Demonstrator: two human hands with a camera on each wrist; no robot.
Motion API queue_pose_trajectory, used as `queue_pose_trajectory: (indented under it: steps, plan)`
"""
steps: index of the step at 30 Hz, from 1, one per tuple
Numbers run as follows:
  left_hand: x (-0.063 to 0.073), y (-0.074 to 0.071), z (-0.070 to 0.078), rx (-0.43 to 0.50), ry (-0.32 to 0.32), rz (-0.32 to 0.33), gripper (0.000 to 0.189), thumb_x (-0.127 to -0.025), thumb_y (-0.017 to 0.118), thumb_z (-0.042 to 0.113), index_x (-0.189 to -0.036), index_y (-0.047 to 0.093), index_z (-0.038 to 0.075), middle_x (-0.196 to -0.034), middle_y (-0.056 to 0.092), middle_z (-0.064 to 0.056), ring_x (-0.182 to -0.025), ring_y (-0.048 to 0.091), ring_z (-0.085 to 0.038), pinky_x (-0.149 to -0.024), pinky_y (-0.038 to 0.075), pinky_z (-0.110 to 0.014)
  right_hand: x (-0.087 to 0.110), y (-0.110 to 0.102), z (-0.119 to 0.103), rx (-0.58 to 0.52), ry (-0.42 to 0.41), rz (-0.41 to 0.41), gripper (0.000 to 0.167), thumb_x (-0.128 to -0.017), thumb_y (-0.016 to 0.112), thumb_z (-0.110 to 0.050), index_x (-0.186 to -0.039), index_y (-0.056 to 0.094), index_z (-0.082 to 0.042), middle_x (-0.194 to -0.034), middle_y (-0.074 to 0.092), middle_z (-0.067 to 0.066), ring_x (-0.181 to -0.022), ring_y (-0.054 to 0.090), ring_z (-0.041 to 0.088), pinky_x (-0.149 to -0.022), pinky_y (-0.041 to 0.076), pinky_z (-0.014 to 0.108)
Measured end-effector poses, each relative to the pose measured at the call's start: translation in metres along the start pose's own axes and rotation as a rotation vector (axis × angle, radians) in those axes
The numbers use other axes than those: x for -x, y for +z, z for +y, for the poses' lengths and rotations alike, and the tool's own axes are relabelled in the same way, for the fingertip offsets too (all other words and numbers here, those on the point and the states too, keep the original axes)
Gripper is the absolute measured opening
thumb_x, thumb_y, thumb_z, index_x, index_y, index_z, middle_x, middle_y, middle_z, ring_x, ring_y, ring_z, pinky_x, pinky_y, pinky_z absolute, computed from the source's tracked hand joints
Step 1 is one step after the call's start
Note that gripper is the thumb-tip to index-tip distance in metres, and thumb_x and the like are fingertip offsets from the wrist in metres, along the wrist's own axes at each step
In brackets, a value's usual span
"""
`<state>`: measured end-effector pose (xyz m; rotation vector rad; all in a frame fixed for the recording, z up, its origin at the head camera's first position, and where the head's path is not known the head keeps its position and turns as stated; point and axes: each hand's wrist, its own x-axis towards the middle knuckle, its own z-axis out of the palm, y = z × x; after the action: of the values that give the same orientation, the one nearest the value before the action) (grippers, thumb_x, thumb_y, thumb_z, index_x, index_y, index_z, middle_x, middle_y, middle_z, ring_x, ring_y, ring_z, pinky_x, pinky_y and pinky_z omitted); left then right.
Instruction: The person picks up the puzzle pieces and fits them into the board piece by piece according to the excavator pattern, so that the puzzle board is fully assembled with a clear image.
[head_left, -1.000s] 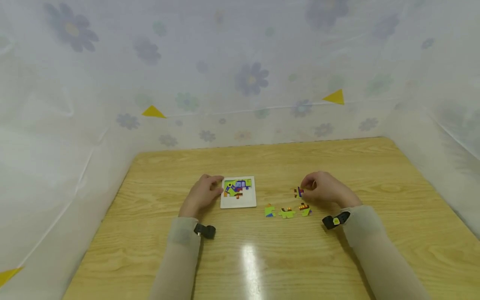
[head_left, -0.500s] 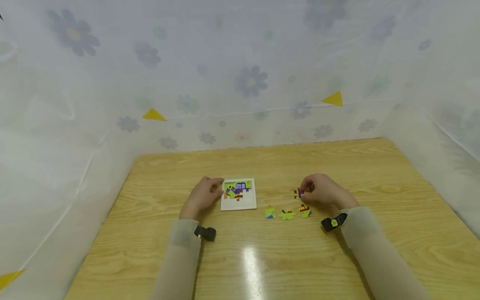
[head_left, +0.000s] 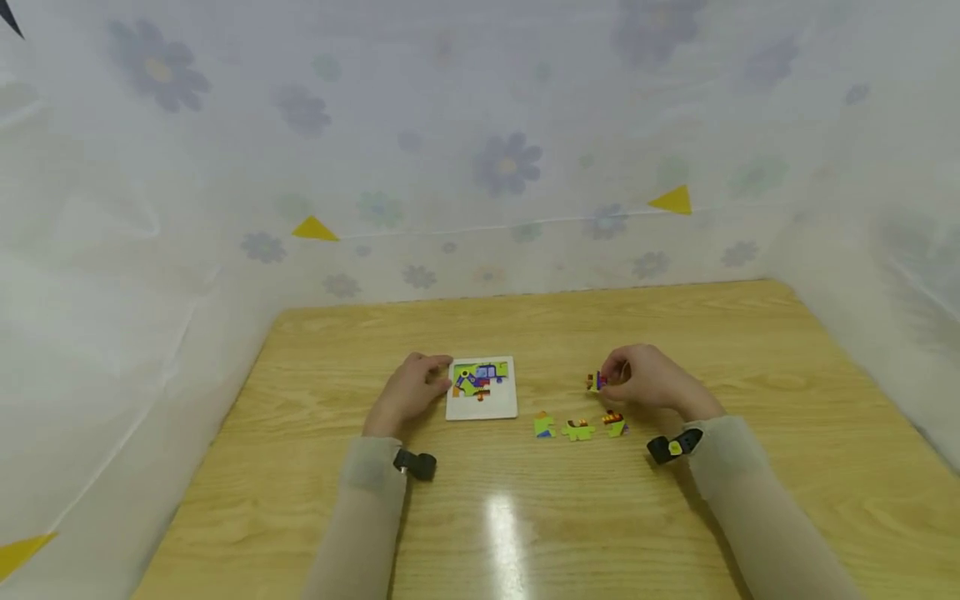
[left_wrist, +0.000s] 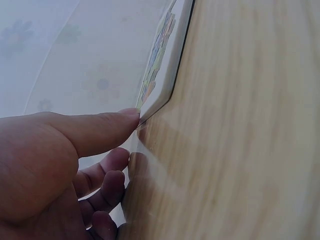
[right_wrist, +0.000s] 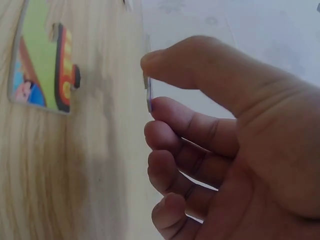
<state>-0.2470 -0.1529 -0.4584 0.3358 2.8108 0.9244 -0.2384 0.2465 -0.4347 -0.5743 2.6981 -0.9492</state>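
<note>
My right hand (head_left: 656,382) pinches 1 jigsaw piece (head_left: 593,382); well to its left lies the puzzle tray (head_left: 482,409), whose edge my nearer left hand (head_left: 407,392) touches, fingers relaxed.

The left sleeve (head_left: 352,533) and right sleeve (head_left: 772,512) are showing long, plain, pale beige cloth. The left cuff (head_left: 370,465) and right cuff (head_left: 723,454) are looking slightly greyer. The left strap (head_left: 407,461) is ending in a rounded black block; the right strap (head_left: 687,439), also black with a blunt block, is bearing a small yellow mark (head_left: 675,448). The left hand (head_left: 408,389) and right hand (head_left: 654,381) are going bare.
</note>
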Motion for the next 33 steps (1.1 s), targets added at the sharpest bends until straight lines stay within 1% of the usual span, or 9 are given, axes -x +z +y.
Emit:
queue_pose_trajectory:
  steps: [4, 12, 19, 26, 33]
  plan:
    - [-0.001, 0.001, 0.001, -0.004, -0.007, -0.003, 0.046, -0.099, 0.063, 0.025, -0.143, 0.054, 0.018, -0.124, 0.052, -0.012, -0.105, 0.055, -0.026, -0.093, 0.045, -0.046, 0.0, -0.001, -0.007, -0.03, -0.016, 0.0, 0.017, -0.086, 0.078, -0.02, -0.096, 0.07, -0.009, -0.087, 0.064, 0.0, -0.08, 0.059, 0.017, -0.073, 0.05, 0.037]
    - [-0.002, 0.001, -0.001, -0.009, -0.006, 0.001, 0.046, -0.099, 0.063, 0.025, -0.143, 0.054, 0.018, -0.122, 0.052, -0.011, -0.103, 0.055, -0.025, -0.092, 0.046, -0.046, -0.006, 0.007, -0.031, -0.072, -0.087, -0.038, 0.017, -0.086, 0.078, -0.024, -0.096, 0.068, -0.015, -0.089, 0.063, -0.002, -0.082, 0.057, 0.019, -0.074, 0.049, 0.038]
    - [-0.002, 0.001, -0.001, -0.008, -0.005, 0.002, 0.046, -0.099, 0.063, 0.025, -0.143, 0.054, 0.019, -0.121, 0.052, -0.01, -0.102, 0.055, -0.024, -0.092, 0.046, -0.045, -0.02, 0.017, -0.053, -0.041, -0.144, -0.016, 0.018, -0.086, 0.077, -0.024, -0.098, 0.067, -0.014, -0.092, 0.063, 0.0, -0.083, 0.054, 0.019, -0.073, 0.048, 0.037]
    - [-0.001, 0.001, 0.0, 0.004, -0.007, -0.003, 0.046, -0.099, 0.063, 0.025, -0.143, 0.054, 0.017, -0.122, 0.052, -0.011, -0.102, 0.055, -0.024, -0.091, 0.046, -0.044, -0.037, 0.032, -0.072, -0.021, -0.188, -0.066, 0.016, -0.088, 0.075, -0.022, -0.1, 0.068, -0.014, -0.093, 0.062, -0.003, -0.083, 0.053, 0.017, -0.073, 0.048, 0.036]
    - [-0.003, 0.001, -0.001, 0.007, -0.008, 0.001, 0.046, -0.099, 0.064, 0.025, -0.144, 0.054, 0.018, -0.122, 0.052, -0.011, -0.1, 0.054, -0.023, -0.09, 0.046, -0.044, -0.052, 0.049, -0.082, 0.002, -0.189, -0.062, 0.017, -0.087, 0.076, -0.023, -0.1, 0.068, -0.015, -0.093, 0.062, -0.005, -0.083, 0.054, 0.016, -0.074, 0.048, 0.035]
